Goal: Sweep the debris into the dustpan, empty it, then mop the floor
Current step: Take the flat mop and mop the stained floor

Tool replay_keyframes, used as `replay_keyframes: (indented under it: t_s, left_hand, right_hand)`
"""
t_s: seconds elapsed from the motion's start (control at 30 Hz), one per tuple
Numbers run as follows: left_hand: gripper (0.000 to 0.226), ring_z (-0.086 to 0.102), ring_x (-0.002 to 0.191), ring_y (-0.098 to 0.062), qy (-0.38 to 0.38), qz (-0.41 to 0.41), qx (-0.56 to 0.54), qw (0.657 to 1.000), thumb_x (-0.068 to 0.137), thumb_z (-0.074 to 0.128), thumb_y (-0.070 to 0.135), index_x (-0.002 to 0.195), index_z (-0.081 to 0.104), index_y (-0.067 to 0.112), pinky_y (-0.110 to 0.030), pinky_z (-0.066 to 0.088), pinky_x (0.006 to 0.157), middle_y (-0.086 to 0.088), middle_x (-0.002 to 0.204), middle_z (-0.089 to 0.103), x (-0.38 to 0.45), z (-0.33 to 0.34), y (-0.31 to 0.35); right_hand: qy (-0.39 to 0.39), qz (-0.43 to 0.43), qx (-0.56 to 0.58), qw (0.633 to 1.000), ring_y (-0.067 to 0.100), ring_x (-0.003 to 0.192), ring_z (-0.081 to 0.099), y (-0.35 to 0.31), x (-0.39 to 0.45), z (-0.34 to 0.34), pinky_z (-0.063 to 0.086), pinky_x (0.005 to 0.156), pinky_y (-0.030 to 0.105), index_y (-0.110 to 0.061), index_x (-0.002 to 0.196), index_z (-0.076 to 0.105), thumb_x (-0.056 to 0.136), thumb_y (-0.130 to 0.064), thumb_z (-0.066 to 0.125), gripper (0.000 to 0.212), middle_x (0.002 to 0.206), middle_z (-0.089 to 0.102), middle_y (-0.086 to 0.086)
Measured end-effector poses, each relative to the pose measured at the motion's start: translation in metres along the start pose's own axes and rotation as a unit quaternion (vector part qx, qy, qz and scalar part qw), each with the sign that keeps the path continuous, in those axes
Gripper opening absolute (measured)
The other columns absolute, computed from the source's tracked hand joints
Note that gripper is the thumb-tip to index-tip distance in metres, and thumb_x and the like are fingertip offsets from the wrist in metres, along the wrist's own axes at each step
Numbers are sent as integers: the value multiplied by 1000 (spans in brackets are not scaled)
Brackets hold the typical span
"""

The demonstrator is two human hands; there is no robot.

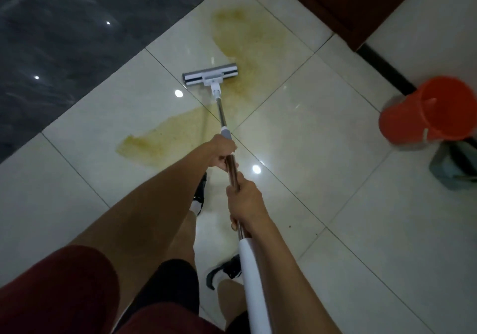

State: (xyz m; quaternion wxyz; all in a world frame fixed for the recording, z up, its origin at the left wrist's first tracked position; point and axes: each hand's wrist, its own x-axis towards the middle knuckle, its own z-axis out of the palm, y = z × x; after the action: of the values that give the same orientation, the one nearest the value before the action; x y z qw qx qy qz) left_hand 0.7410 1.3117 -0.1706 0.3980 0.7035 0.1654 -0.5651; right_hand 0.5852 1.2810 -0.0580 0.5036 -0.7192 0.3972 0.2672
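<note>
1. I have both hands wrapped round the mop (209, 76) pole: left hand (224, 153) nearer the stain (247, 47), right hand (246, 199) behind, for leverage
2. Mop head sits on the stain's edge, wiping it
3. Bucket (428, 109) waits right of the stain, dustpan (451, 168) beside it

Pale tiled floor (322, 132) bears yellowish smears (247, 39), a mop head (209, 74) and an orange bucket (428, 111).

The round orange plastic bucket (428, 111) is running off the right edge. Behind it, a blurred grey-blue plastic object (449, 163), unidentifiable, is being cut off too. The mop's white handle end (254, 287) is leaving the bottom edge.
</note>
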Motion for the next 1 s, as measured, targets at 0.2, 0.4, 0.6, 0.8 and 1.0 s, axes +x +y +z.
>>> replay_keyframes:
  t_s: [0.2, 0.4, 0.6, 0.8, 1.0]
  left_hand:
    - [32, 65, 59, -31, -4, -19, 0, 1000, 102, 49, 11, 128, 44, -6, -42, 57, 48, -24, 91, 57, -30, 67, -37]
    - [25, 68, 52, -31, 45, -2, -21, 999, 98, 55, 12, 117, 53, -5, -43, 58, 51, -24, 88, 61, -25, 77, -30]
    - [13, 69, 52, -34, 47, 7, -48, 998, 95, 58, 8, 101, 54, -2, -47, 59, 53, -25, 82, 61, 10, 60, 26]
    - [13, 70, 53, -36, 58, 12, -56, 997, 95, 60, 7, 99, 54, -3, -46, 58, 50, -28, 81, 64, 65, 10, 126]
    - [18, 68, 50, -33, 68, 24, -63, 995, 98, 56, 7, 111, 52, -5, -52, 60, 56, -26, 84, 60, 132, -59, 260]
  right_hand:
    - [5, 0, 27, 1000, 17, 66, 57, 60, -48, -21, 49, 58, 26, -16, 130, 52, 103, -19, 44, 27, 90, 59, 6]
    - [23, -3, 58, 998, 23, 82, 63, 59, -43, -33, 59, 79, 39, -23, 138, 52, 103, -20, 48, 36, 103, 66, 10]
    - [16, -5, 32, 999, 27, 77, 61, 21, 11, -62, 60, 78, 46, -23, 138, 51, 102, -21, 48, 37, 102, 66, 16]
    - [14, -29, 37, 999, 22, 72, 60, -55, 102, -90, 52, 62, 28, -24, 139, 52, 102, -21, 47, 37, 103, 68, 13]
    - [7, -42, 30, 999, 13, 62, 58, -165, 223, -127, 43, 50, 16, -28, 139, 52, 103, -24, 48, 37, 96, 65, 5]
